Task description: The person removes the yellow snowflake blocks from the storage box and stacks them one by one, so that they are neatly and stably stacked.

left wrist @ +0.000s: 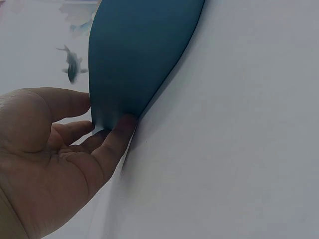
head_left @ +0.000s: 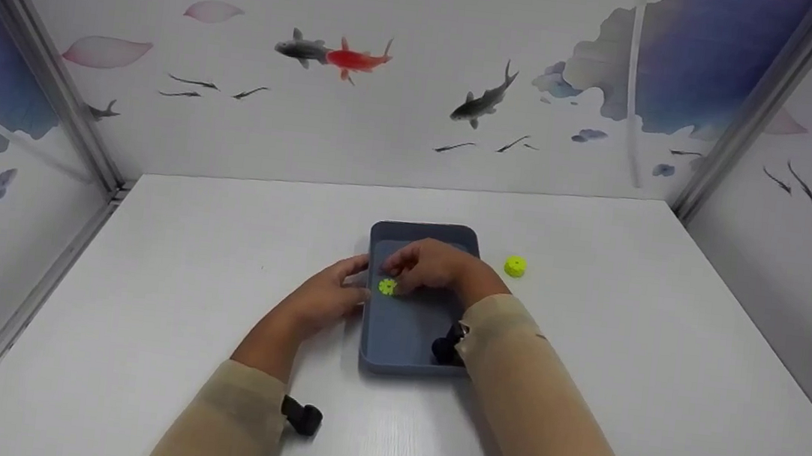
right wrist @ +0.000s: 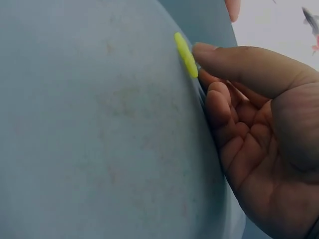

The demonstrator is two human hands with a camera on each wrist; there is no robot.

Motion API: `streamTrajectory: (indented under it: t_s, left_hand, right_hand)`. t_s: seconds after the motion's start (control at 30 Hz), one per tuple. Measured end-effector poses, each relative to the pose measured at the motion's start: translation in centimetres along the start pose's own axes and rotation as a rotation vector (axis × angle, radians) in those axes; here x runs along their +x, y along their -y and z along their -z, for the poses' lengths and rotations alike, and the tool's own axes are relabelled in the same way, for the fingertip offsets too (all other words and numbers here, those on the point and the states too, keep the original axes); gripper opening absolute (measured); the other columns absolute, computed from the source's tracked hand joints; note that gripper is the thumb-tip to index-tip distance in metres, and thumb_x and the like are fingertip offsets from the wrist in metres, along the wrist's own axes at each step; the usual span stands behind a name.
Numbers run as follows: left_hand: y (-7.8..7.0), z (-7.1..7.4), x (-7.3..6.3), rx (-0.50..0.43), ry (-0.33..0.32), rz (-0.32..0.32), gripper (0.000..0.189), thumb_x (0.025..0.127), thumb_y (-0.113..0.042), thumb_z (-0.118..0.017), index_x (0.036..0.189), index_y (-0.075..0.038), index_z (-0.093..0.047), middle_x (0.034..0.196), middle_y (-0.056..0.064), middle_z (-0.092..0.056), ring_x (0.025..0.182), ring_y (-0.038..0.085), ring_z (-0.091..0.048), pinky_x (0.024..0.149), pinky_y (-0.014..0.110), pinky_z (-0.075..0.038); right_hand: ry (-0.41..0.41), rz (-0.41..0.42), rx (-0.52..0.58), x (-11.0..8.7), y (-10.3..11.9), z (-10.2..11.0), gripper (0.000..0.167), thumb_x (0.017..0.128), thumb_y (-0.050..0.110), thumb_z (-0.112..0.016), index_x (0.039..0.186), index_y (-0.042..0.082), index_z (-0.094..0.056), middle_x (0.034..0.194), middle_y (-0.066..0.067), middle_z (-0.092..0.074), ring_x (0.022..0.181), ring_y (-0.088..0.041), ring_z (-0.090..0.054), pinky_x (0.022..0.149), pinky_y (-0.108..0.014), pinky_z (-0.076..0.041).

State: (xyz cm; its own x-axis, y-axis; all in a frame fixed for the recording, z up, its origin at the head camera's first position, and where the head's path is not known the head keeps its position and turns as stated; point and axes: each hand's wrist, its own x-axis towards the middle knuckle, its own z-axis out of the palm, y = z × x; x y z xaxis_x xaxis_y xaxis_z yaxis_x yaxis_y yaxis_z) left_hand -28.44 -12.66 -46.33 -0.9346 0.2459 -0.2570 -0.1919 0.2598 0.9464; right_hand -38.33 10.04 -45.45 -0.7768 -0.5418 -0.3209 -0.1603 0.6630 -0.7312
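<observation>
A small flower-shaped yellow-green disc [head_left: 387, 286] lies flat in the left part of the blue-grey tray [head_left: 401, 348]. My right hand [head_left: 433, 267] reaches over the tray with bent fingers, the thumb tip right at the disc's edge. In the right wrist view the thumb [right wrist: 209, 57] sits beside the disc [right wrist: 186, 56], which shows edge-on close to the tray floor. My left hand [head_left: 327, 295] touches the tray's left outer wall with thumb and fingertips. The left wrist view shows these fairly straight fingers [left wrist: 112, 149] against the tray wall [left wrist: 139, 55].
Just right of the tray, a thicker yellow-green round piece [head_left: 515, 267] rests on the white table [head_left: 224, 239]. Printed wall panels [head_left: 386, 128] enclose the table at the back and sides. Black wrist cameras hang under both sleeves, the right one over the tray's near right corner.
</observation>
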Motion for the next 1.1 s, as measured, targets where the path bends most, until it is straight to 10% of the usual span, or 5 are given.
streamTrajectory:
  t_s: [0.67,1.1]
  left_hand:
    - [-0.1,-0.2,-0.2,-0.018,0.008,-0.007,0.068,0.106,-0.01,-0.058,0.169,-0.019,-0.034,0.178,0.0,-0.03,0.159,0.03,-0.043,0.125,0.049,-0.046]
    - [-0.2,-0.4,-0.3,-0.022,-0.004,-0.016,0.068,0.106,-0.009,-0.059,0.169,-0.021,-0.036,0.177,0.0,-0.031,0.157,0.029,-0.046,0.124,0.049,-0.047]
  right_hand:
    - [-0.019,0.009,-0.183,-0.2,0.7,-0.5,0.031,0.087,0.024,-0.086,0.116,0.031,-0.082,0.101,0.006,-0.074,0.092,-0.014,-0.061,0.082,-0.03,-0.051]
    - [-0.02,-0.046,-0.188,-0.3,1.5,-0.7,0.031,0.086,0.024,-0.084,0.116,0.029,-0.08,0.111,0.003,-0.074,0.103,-0.02,-0.065,0.095,-0.038,-0.055]
